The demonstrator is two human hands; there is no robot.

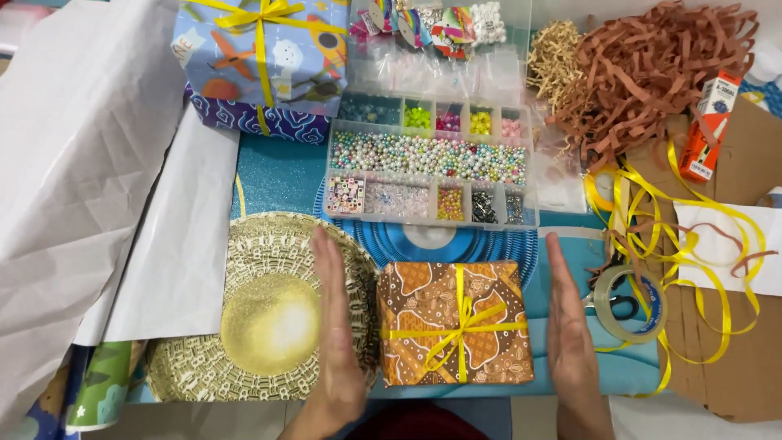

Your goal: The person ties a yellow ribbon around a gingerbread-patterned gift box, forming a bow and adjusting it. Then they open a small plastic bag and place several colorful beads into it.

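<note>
gift box: small square-ish box wrapped in brown-and-orange batik paper [454, 324], yellow ribbon crossed over the top with a bow right of centre
position: near edge of the worktop, middle, lying flat between both hands
orientation: sides roughly square to the near edge, turned slightly; long axis runs left-right (barely longer than deep), bow tails point toward the right hand
left hand [336, 326]: flat, fingers straight and together, palm facing the box; stands just beside its left side, contact not clear; holds nothing
right hand [570, 326]: same pose mirrored, open and flat, small gap to the box's right side; holds nothing
under left hand: round gold woven placemat [252, 318], partly under the box's left edge
behind box: clear plastic compartment organiser of coloured beads [428, 159] on a blue patterned mat [281, 175]
right of right hand: roll of clear tape [631, 305] (black scissors partly under it), loose yellow ribbon [692, 244]
far left corner: larger blue cartoon-print gift box with yellow ribbon [265, 61]
</note>
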